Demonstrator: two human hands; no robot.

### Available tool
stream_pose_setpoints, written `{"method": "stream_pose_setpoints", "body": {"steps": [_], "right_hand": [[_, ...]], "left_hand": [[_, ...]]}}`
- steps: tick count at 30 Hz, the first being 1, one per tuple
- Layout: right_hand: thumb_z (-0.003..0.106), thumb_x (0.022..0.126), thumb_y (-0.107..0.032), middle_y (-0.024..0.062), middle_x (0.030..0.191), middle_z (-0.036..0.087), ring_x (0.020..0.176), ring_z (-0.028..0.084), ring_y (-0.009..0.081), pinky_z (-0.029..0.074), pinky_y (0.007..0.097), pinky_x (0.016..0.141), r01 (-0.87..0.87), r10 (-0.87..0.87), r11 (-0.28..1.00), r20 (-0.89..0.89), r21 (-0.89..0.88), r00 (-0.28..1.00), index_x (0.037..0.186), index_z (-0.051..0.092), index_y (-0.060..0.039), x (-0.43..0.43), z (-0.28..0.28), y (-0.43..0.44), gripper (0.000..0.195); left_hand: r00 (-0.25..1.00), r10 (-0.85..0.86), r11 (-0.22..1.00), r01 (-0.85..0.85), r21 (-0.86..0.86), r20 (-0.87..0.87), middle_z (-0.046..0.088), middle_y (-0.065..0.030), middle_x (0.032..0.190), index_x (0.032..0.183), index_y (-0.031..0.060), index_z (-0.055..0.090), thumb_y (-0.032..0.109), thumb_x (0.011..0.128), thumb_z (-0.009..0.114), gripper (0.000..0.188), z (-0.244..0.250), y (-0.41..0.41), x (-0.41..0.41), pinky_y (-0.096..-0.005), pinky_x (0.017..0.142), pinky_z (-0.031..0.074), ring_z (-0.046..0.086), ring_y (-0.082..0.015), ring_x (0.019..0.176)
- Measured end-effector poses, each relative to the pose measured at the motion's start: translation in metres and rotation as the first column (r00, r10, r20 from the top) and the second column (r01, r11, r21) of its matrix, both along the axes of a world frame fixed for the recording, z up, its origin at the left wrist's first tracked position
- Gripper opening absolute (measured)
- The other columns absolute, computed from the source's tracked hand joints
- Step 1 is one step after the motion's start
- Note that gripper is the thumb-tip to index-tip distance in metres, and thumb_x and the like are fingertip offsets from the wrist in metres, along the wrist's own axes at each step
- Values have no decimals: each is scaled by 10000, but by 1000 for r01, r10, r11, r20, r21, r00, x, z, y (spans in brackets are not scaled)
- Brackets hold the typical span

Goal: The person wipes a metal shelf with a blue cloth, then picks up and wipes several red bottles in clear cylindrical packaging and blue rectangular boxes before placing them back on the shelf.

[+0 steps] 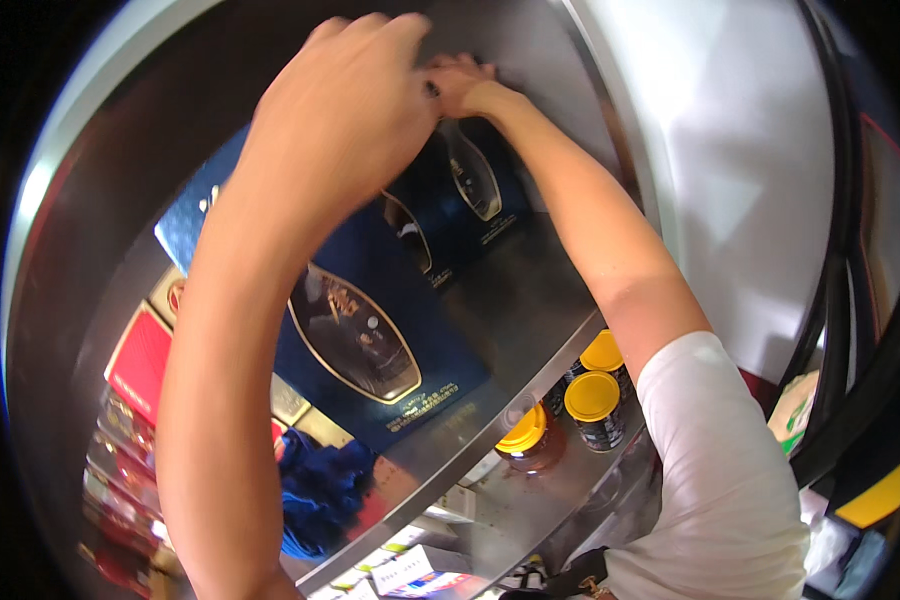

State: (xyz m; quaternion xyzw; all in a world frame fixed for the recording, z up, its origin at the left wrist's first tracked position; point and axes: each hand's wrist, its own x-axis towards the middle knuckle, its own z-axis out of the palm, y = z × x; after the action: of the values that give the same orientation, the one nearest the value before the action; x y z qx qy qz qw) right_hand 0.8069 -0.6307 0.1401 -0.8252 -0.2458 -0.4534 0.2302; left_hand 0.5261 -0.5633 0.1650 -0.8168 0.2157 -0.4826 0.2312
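Note:
My left hand [345,97] is raised in front of the dark blue cartons, its back towards me. Its fingers curl away from view, so I cannot tell whether anything is in them. Farther in, my right hand [461,84] reaches to the top of the rear carton [510,180]; its grip is partly hidden. The near blue carton [435,352] bears a gold-edged bottle picture and stands on the metal shelf [555,262]. Another blue carton [412,240] stands between these two, partly behind my left arm.
A crumpled blue cloth [322,487] lies at the shelf's front left. Red boxes [142,360] and glossy red packages [120,480] are at the left. Below are yellow-lidded cans [594,405] and a yellow-lidded jar [529,442]. A white panel [735,150] rises on the right.

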Motion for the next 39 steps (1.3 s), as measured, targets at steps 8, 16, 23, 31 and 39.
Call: {"method": "stream_pose_setpoints", "body": {"steps": [8, 16, 23, 31, 39], "right_hand": [[701, 876, -504, 49, 1544, 432, 1418, 333, 420, 293, 639, 1106, 24, -29, 999, 143, 36, 989, 1443, 506, -309, 19, 6, -17, 630], [718, 803, -198, 200, 1075, 624, 1073, 587, 397, 496, 454, 931, -424, 341, 891, 380, 161, 860, 1044, 713, -73, -29, -2, -52, 272], [801, 791, -328, 302, 1320, 527, 1263, 502, 444, 435, 453, 1065, -390, 91, 720, 479, 574, 873, 1358, 505, 55, -19, -18, -48, 746], [694, 818, -631, 355, 1319, 552, 1251, 540, 462, 439, 498, 1040, -187, 287, 694, -29, 695, 957, 1467, 334, 45, -38, -42, -31, 1004], [733, 813, -551, 303, 1257, 614, 1194, 578, 457, 468, 492, 993, -192, 149, 736, 122, 649, 981, 1391, 443, -11, -35, -36, -49, 842]], "left_hand": [[880, 429, 902, -430, 40, -206, 713, -232, 1002, 932, 52, 786, 230, 855, 596, 272, 64, -21, 116, -442, 831, 547, 681, -394, 982], [808, 459, 858, -512, -54, -368, 623, -199, 1319, 1215, 79, 708, 194, 904, 525, 379, 32, -7, 145, -435, 1021, 481, 590, -346, 1253], [837, 466, 873, -488, -7, -288, 673, -208, 1219, 1080, 51, 758, 209, 871, 559, 329, 36, -21, 150, -435, 967, 515, 634, -345, 1182], [719, 454, 827, -560, -53, -526, 709, -232, 1082, 1098, 146, 765, 152, 799, 574, 355, 38, -10, 167, -434, 875, 545, 689, -367, 1045], [942, 234, 825, -323, -463, -240, 707, -225, 1124, 1110, 19, 734, 348, 822, 699, 439, 25, -19, 147, -416, 933, 536, 674, -377, 1090]]}}
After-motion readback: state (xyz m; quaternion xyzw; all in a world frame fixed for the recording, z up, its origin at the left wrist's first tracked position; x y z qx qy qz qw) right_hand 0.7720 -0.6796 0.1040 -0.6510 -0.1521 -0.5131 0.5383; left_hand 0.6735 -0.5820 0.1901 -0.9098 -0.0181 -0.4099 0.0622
